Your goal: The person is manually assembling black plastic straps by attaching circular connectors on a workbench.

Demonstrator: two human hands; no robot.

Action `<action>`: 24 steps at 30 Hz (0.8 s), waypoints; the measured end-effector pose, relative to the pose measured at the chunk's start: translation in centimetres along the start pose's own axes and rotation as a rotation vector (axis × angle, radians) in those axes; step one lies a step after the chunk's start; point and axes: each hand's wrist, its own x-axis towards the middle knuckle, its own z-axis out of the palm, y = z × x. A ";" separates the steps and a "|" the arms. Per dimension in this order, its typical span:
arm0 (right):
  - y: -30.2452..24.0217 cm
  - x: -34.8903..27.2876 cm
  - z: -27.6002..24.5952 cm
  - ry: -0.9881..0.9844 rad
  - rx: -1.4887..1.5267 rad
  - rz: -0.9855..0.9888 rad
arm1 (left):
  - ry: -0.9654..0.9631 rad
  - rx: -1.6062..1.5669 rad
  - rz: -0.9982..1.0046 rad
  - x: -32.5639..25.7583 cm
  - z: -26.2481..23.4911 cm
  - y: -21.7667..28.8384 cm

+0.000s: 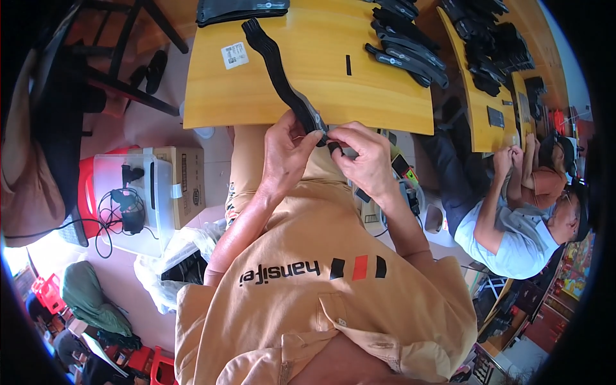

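Note:
A long, dark fabric strap (280, 75) with a grey edge runs from the table toward me, its far part lying over the wooden top. My left hand (287, 149) is closed on its near end, thumb pressed along the side. At that same end, just past the table's front edge, the fingers of my right hand (363, 154) are pinched together. A small black piece (335, 148) shows by the right fingers; I cannot make out whether it belongs to the strap. A short black strip (348, 65) lies on the table (321, 96).
Several dark straps (407, 48) are heaped at the table's right, with another stack (242, 11) at the far left. A white label sheet (235, 56) lies nearby. Left of my legs stand a clear plastic bin (163, 212) and a cardboard box (190, 186). Co-workers (507, 231) sit at right.

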 end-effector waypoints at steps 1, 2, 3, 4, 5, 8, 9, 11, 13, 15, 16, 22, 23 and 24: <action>0.1 0.1 -0.1 -0.027 -0.024 -0.031 | 0.004 0.021 0.003 0.0 0.0 0.0; 0.2 0.1 -0.2 -0.026 -0.024 -0.030 | 0.008 0.041 0.005 0.0 0.1 0.1; 0.3 0.2 -0.2 -0.046 -0.022 -0.021 | 0.007 0.042 0.005 0.0 0.1 0.0; 0.3 0.2 -0.2 -0.067 -0.022 -0.013 | 0.010 0.060 0.005 0.1 0.1 0.0; 0.5 0.2 -0.1 -0.067 -0.024 -0.013 | 0.012 0.078 0.004 0.2 0.1 -0.1; 0.9 0.0 0.5 -0.009 -0.004 -0.044 | 0.018 0.087 -0.005 0.4 0.5 0.4; 0.9 -0.1 0.5 0.010 -0.028 -0.056 | 0.017 0.087 -0.005 0.5 0.5 0.3; 0.9 -0.2 0.6 0.033 -0.053 -0.065 | 0.008 0.073 -0.008 0.5 0.4 0.0; 1.1 -0.1 0.6 0.034 -0.054 -0.056 | 0.006 0.041 -0.016 0.4 0.5 -0.1; 1.3 0.1 0.4 0.024 -0.022 -0.032 | 0.005 0.008 -0.024 0.4 0.6 -0.1; 1.4 0.2 0.4 0.012 0.013 -0.009 | -0.006 0.000 -0.048 0.4 0.5 0.0; 0.6 0.0 0.2 0.066 -0.129 -0.083 | 0.002 -0.094 -0.089 0.1 1.1 0.2; 0.6 -0.1 0.2 0.066 -0.128 -0.083 | -0.018 -0.076 -0.072 0.1 1.1 0.3; 0.6 -0.1 0.2 0.057 -0.131 -0.078 | -0.018 -0.075 -0.073 0.1 1.0 0.2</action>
